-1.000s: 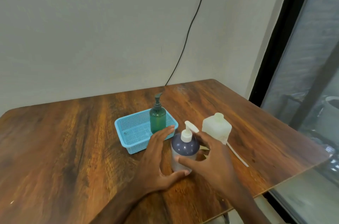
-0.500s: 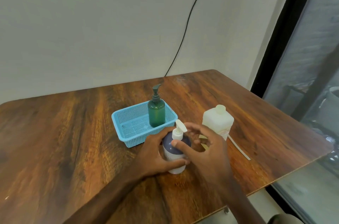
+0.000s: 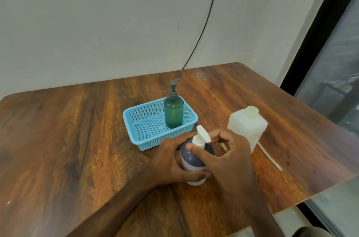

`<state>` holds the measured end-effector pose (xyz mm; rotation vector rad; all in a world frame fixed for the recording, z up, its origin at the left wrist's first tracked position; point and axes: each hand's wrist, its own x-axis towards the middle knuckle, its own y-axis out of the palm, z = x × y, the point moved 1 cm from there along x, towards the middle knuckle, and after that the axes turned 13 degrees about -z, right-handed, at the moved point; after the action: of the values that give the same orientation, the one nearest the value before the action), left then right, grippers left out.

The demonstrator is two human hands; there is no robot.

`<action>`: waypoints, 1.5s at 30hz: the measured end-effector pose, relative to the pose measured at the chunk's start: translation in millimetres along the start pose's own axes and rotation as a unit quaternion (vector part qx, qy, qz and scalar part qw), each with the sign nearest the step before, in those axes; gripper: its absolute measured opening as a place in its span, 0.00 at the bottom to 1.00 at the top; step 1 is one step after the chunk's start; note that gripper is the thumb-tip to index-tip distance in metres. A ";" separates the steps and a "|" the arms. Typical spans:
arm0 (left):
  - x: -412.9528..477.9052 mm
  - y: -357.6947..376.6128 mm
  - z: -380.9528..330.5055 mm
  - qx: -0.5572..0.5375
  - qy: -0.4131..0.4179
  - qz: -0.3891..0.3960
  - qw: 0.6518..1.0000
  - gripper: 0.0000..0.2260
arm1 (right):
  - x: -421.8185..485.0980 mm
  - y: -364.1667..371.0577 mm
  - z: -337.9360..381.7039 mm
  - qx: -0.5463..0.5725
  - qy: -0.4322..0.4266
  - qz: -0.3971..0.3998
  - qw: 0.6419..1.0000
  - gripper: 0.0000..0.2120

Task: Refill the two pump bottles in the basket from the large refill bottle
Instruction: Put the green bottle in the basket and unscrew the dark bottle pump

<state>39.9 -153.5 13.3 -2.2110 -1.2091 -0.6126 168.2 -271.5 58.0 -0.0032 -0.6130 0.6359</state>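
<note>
Our left hand [image 3: 168, 161] grips the purple pump bottle [image 3: 188, 160], with fingers curled round its far side and the thumb across its near base. Our right hand [image 3: 228, 156] pinches the white pump [image 3: 198, 139] between thumb and forefinger. The bottle stands upright on the table [image 3: 77, 139], just before the blue basket [image 3: 147, 126], which holds the green bottle [image 3: 173, 114].

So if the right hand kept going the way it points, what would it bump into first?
The white pump of the purple bottle; the right hand is pinching it now. Beyond that, probably the blue basket, at its near wall, though depth is unclear.
</note>
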 end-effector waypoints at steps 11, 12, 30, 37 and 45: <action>-3.1 0.6 12.9 -0.052 -0.032 0.021 0.998 0.33 | 13.7 -22.2 -10.5 0.080 0.069 0.278 0.955 0.20; -3.3 0.7 10.8 -0.053 -0.030 0.018 0.998 0.34 | 6.6 -21.4 -11.1 0.113 0.065 0.260 0.957 0.21; -6.3 1.1 8.4 -0.051 -0.046 0.012 0.998 0.34 | -25.4 -2.2 -8.0 0.164 0.102 0.086 0.977 0.22; -7.5 1.4 6.0 -0.047 -0.052 0.009 0.998 0.37 | -19.9 6.0 -6.4 0.098 0.061 -0.024 0.993 0.22; -7.4 1.2 7.2 -0.044 -0.045 0.013 0.998 0.35 | -21.1 4.6 -4.5 0.121 0.075 0.042 0.989 0.26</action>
<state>38.2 -154.0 3.0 -2.3478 -1.2171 -0.5704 154.7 -278.8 42.1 0.1496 -0.3882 0.7809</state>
